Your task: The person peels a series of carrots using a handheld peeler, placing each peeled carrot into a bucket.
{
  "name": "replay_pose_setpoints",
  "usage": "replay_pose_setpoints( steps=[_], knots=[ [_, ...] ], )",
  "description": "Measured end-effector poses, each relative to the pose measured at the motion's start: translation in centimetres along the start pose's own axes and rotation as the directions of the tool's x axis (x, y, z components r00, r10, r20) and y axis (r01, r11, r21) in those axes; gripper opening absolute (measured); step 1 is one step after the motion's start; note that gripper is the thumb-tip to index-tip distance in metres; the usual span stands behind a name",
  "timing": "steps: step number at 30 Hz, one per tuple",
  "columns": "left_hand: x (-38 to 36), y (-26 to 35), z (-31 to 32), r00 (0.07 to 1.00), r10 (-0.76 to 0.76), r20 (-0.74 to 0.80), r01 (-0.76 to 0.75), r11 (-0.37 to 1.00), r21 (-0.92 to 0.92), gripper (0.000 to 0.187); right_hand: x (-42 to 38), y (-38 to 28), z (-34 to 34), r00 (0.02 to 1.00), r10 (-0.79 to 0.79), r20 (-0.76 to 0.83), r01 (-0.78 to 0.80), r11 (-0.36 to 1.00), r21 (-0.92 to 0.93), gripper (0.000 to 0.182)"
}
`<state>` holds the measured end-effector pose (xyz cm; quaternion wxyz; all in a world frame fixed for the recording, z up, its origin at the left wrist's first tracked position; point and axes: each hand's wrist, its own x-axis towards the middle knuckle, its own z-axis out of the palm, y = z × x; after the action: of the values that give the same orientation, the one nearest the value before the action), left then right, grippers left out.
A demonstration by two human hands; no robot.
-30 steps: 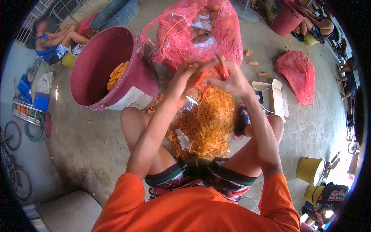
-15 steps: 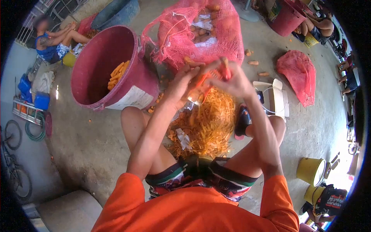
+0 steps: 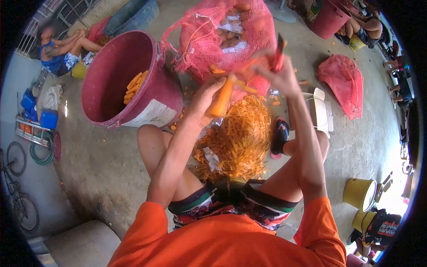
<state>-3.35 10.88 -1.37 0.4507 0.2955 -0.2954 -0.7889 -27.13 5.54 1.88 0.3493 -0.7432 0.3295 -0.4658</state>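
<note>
My left hand (image 3: pixel 207 97) is closed round an orange carrot (image 3: pixel 222 99), which is held at a slant above the peelings. A red-handled tool (image 3: pixel 277 59) with a dark tip is gripped in my right hand (image 3: pixel 281 80), just right of the carrot; the fingers are partly blurred. Thin strips of peel hang near the carrot's upper end. Below both hands lies a large heap of orange peelings (image 3: pixel 247 138) between my legs. Behind the hands sits a red mesh sack (image 3: pixel 195 44) with unpeeled carrots (image 3: pixel 231 42) and white scraps inside.
A big dark-pink tub (image 3: pixel 100 80) at the left holds peeled carrots (image 3: pixel 135 87). A white box (image 3: pixel 318 111) and an empty-looking red mesh sack (image 3: pixel 341 84) lie at the right. Yellow buckets (image 3: pixel 356 193) stand lower right. Other people (image 3: pixel 55 53) sit at the upper left and upper right.
My right hand has moved up and to the right, away from the carrot, with the red-handled tool. The carrot in my left hand now shows more of its length.
</note>
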Motion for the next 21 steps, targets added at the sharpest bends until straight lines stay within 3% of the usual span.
replay_pose_setpoints(
  steps=[1,3,5,6,7,10,11,12,13,15,16,19,20,21],
  knots=[
    [0.3,-0.1,0.2,1.0,0.007,0.001,-0.007,1.0,0.0,0.025,-0.4,-1.1,0.9,0.998,-0.021,0.06,0.019,0.999,0.04,0.022],
    [1.0,-0.3,0.3,0.997,0.07,-0.018,-0.07,0.997,-0.032,0.026,-0.9,-2.6,2.9,0.95,-0.199,0.241,0.214,0.976,-0.041,0.024],
    [0.5,-0.9,-0.6,0.996,0.08,0.039,-0.079,0.996,-0.029,0.026,-1.2,-0.1,1.8,0.995,0.057,0.082,-0.055,0.998,-0.019,0.023],
    [-0.1,-0.4,0.0,0.999,0.041,-0.013,-0.041,0.999,-0.009,0.026,-0.2,0.7,0.4,0.997,0.072,-0.004,-0.072,0.997,0.02,0.021],
    [-0.4,0.1,0.3,0.998,0.012,-0.061,-0.011,1.0,0.008,0.027,0.7,1.7,-1.1,0.999,0.018,-0.033,-0.019,0.999,-0.048,0.021],
    [0.6,-0.1,-0.8,0.999,0.02,0.029,-0.018,0.997,-0.074,0.026,0.0,1.5,-0.4,1.0,-0.006,0.011,0.006,0.996,0.086,0.021],
    [0.8,-0.2,-0.7,0.997,0.036,0.074,-0.027,0.991,-0.129,0.025,-1.2,-0.1,1.6,0.989,-0.067,0.135,0.07,0.997,-0.015,0.022],
    [0.8,-0.3,-0.3,1.0,0.002,0.013,-0.001,0.996,-0.091,0.027,-1.7,-0.8,2.7,0.959,-0.117,0.258,0.148,0.983,-0.105,0.023],
    [1.2,-0.3,-0.5,1.0,0.0,0.01,0.0,0.996,-0.085,0.027,-1.1,-0.8,2.7,0.96,-0.119,0.254,0.148,0.984,-0.1,0.023],
    [1.5,-0.8,-1.2,0.986,0.074,0.152,-0.055,0.991,-0.123,0.032,-0.3,-0.8,2.5,0.979,-0.045,0.199,0.03,0.997,0.078,0.022],
    [1.9,-0.7,-1.5,0.995,0.099,0.034,-0.096,0.993,-0.062,0.03,-0.2,-0.9,2.4,0.979,0.07,0.191,-0.096,0.987,0.128,0.023],
    [2.2,0.1,-1.6,0.988,0.104,0.115,-0.096,0.993,-0.068,0.029,-0.1,-1.1,3.2,0.985,0.004,0.171,-0.019,0.996,0.084,0.022],
    [2.1,-0.1,-1.4,0.994,0.098,0.048,-0.095,0.994,-0.057,0.029,0.0,-0.6,3.3,0.979,-0.128,0.16,0.11,0.987,0.117,0.022],
    [2.1,-0.1,-0.7,0.994,0.096,0.051,-0.093,0.994,-0.053,0.029,0.0,-1.0,3.1,0.979,-0.13,0.154,0.112,0.987,0.117,0.022]
  ],
)
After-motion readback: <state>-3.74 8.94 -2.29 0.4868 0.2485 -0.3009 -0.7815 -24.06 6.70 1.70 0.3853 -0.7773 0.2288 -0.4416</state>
